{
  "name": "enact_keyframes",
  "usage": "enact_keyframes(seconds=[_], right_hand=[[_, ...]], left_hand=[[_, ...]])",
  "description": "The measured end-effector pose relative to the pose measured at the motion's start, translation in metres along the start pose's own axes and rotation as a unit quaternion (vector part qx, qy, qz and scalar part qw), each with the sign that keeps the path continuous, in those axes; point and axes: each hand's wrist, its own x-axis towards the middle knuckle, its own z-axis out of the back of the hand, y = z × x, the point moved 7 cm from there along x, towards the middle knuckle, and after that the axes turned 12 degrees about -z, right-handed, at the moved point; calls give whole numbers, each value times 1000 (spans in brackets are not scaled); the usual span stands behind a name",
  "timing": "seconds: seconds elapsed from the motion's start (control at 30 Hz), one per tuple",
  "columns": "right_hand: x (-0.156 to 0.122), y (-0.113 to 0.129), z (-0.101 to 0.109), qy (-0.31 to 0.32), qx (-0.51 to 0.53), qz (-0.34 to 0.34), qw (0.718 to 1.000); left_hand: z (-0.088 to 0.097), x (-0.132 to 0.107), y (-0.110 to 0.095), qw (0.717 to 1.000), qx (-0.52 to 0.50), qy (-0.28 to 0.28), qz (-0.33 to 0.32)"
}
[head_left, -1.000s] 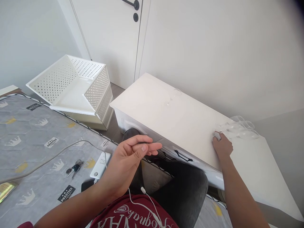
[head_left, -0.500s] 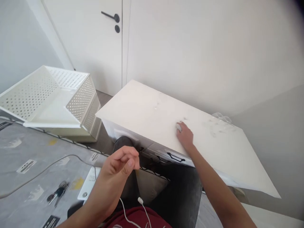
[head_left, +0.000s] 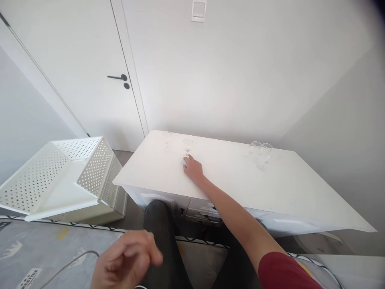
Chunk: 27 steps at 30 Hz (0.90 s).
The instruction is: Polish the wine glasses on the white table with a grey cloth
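Observation:
On the white cabinet top, my right hand (head_left: 194,169) has its fingers closed at the foot of a clear stemmed glass (head_left: 188,145). The glass stands upright; part of its foot is hidden by the fingers. Another stemmed glass (head_left: 167,139) stands to its left, near the back edge. Farther right is a group of clear stemmed glasses (head_left: 266,149), close together and hard to tell apart. My left hand (head_left: 128,257) hovers above my lap at the bottom of the view, slightly blurred. Its fingers are curled inward, and nothing shows in them.
The white cabinet (head_left: 234,180) runs along the wall, with dark-handled drawers below. A white perforated basket (head_left: 63,200) stands at the left. Under my left hand lies a grey patterned cover (head_left: 60,257) with a cable (head_left: 72,261) on it. A door (head_left: 75,60) is behind.
My right hand has moved left along the cabinet top. The view has tilted upward and steadied, so the glasses show clearly. My left hand sits lower in view, still curled.

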Motion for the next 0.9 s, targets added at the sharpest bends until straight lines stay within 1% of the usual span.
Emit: enact_keyframes(seconds=[0.03, 0.07, 0.1, 0.13, 0.17, 0.2, 0.23, 0.27, 0.3, 0.33, 0.37, 0.43, 0.5, 0.57, 0.67, 0.73, 0.83, 0.9], right_hand=[[-1, -1, 0, -1, 1, -4, 1000], [-2, -2, 1, -2, 2, -7, 1000], [-3, -2, 2, -3, 1, -10, 1000], [-4, -3, 3, -5, 0, -13, 1000], [-5, -3, 4, -6, -2, -14, 1000], [-6, -3, 5, -6, -4, -15, 1000], [-6, -3, 5, -6, -6, -16, 1000], [-5, -3, 5, -5, -8, -16, 1000], [-3, -4, 4, -4, -9, -16, 1000], [-1, -5, 3, -3, -10, -14, 1000], [3, -5, 2, -2, -10, -11, 1000], [13, -3, -1, 1, -8, -3, 1000], [26, 1, -4, 5, -4, 9, 1000], [41, 7, -6, 10, -1, 22, 1000], [59, 17, -8, 16, 6, 36, 999], [66, 22, -6, 14, 11, 41, 999], [67, 25, 2, 6, 16, 44, 999], [64, 24, 8, 6, 18, 47, 999]], left_hand=[[-2, 26, 2, 994, 68, -52, -66], [-9, 58, 5, 978, 131, -98, -128], [-22, 97, 14, 959, 196, -133, -155], [-37, 140, 31, 951, 239, -145, -131], [-53, 185, 55, 952, 267, -134, -69], [-68, 226, 75, 953, 275, -119, -45], [-80, 260, 92, 953, 281, -107, -38], [-88, 287, 109, 953, 286, -94, -32], [-92, 305, 126, 952, 293, -90, -20], [-93, 317, 142, 951, 298, -77, -8], [-93, 323, 157, 952, 301, -55, -1], [-88, 326, 184, 949, 314, -21, 11], [-84, 329, 203, 943, 331, 9, 12], [-84, 337, 215, 936, 350, 35, 3], [-93, 349, 226, 924, 378, 60, -9], [-102, 352, 230, 917, 392, 70, -15], [-117, 346, 226, 912, 401, 80, -30], [-124, 340, 221, 911, 404, 82, -31]])
